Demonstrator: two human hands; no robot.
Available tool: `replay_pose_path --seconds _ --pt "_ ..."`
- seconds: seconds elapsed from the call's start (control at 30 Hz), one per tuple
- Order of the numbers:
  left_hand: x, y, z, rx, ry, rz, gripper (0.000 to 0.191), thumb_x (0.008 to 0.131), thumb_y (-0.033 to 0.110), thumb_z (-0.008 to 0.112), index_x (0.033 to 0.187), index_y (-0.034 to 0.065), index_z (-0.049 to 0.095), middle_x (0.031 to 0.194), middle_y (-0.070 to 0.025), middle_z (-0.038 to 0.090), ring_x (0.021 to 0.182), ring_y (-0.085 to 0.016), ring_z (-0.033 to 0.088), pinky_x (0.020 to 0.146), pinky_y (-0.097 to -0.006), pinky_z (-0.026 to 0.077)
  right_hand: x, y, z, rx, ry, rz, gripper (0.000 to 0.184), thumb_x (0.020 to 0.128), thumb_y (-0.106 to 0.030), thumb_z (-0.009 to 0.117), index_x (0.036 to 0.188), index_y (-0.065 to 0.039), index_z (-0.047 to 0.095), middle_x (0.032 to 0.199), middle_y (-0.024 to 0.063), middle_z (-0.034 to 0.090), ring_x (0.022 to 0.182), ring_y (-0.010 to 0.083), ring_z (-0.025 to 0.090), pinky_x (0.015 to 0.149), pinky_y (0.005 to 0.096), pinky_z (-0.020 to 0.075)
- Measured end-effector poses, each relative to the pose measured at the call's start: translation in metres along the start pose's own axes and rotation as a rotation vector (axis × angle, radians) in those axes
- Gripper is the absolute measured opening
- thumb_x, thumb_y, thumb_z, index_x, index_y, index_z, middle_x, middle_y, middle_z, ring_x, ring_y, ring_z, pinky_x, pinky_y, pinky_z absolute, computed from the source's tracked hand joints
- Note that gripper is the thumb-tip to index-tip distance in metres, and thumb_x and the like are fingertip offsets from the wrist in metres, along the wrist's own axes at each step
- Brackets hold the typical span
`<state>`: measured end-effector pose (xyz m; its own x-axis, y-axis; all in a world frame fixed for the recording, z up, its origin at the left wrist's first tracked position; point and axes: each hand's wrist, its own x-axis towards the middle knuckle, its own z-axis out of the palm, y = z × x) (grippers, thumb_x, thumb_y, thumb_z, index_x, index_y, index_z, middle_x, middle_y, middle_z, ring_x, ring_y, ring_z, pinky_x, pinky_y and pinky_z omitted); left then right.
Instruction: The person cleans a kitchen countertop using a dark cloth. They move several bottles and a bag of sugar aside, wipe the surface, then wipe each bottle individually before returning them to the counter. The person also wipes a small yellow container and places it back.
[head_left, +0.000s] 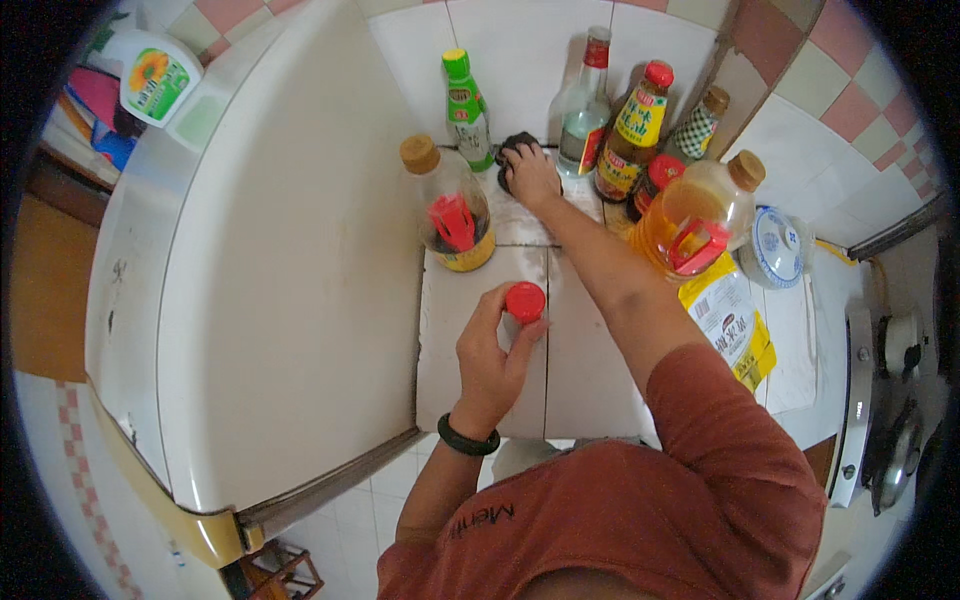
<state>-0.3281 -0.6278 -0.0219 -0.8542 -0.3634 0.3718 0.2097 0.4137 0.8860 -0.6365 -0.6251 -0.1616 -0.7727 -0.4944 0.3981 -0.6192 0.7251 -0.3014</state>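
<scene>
My left hand grips a small jar with a red lid over the near half of the white tiled counter. Stretched towards the back wall, my right hand presses on a dark cloth; its fingertips rest on the cloth, and part of the cloth is hidden under the palm. A green bottle with a yellow cap stands just left of the cloth. To its right is a clear glass bottle with a red neck. A large plastic jug of dark liquid stands left of my right hand.
An oyster sauce bottle, a red-lidded jar, a checkered-label shaker and a jug of golden oil crowd the right. Nearby are a yellow-white packet and a lidded blue-white bowl. A refrigerator borders the counter's left.
</scene>
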Motion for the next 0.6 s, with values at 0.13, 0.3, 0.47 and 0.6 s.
replay_pose_path --seconds 0.13,0.3,0.47,0.6 --pt "0.000 0.000 0.001 0.014 -0.006 0.007 0.037 0.080 0.008 0.072 0.113 -0.0003 0.056 0.097 -0.0148 0.061 0.087 -0.029 0.062 0.079 -0.0327 0.048 -0.032 -0.001 -0.022 0.069 -0.030 -0.092 0.036 0.076 -0.008 0.061 0.112 -0.008 0.063 0.113 0.0109 0.058 0.110 0.0317 0.051 0.092 0.0437 0.0441" --pt "0.001 0.001 0.002 0.036 0.012 0.025 0.037 0.080 0.008 0.072 0.113 0.0005 0.056 0.098 -0.0148 0.062 0.087 -0.029 0.062 0.079 -0.0331 0.048 -0.117 -0.015 -0.055 0.177 -0.093 -0.191 0.041 0.076 -0.006 0.061 0.117 -0.006 0.061 0.121 0.0142 0.057 0.115 0.0327 0.050 0.099 0.0428 0.0396" --pt "0.001 0.002 -0.001 0.037 -0.020 -0.004 0.037 0.080 0.008 0.072 0.113 0.0007 0.057 0.099 -0.0148 0.062 0.088 -0.029 0.062 0.080 -0.0336 0.048 -0.052 -0.004 -0.031 0.039 0.018 -0.089 0.042 0.080 -0.010 0.058 0.122 -0.007 0.058 0.126 0.0140 0.056 0.119 0.0323 0.050 0.099 0.0449 0.0389" --pt "0.002 0.003 -0.002 0.028 -0.041 -0.027 0.038 0.080 0.008 0.072 0.113 0.0001 0.056 0.099 -0.0149 0.062 0.088 -0.029 0.062 0.080 -0.0335 0.048 0.006 0.001 -0.004 0.044 -0.036 -0.020 0.039 0.082 -0.010 0.055 0.120 -0.009 0.060 0.129 0.0095 0.055 0.123 0.0296 0.047 0.099 0.0435 0.0396"
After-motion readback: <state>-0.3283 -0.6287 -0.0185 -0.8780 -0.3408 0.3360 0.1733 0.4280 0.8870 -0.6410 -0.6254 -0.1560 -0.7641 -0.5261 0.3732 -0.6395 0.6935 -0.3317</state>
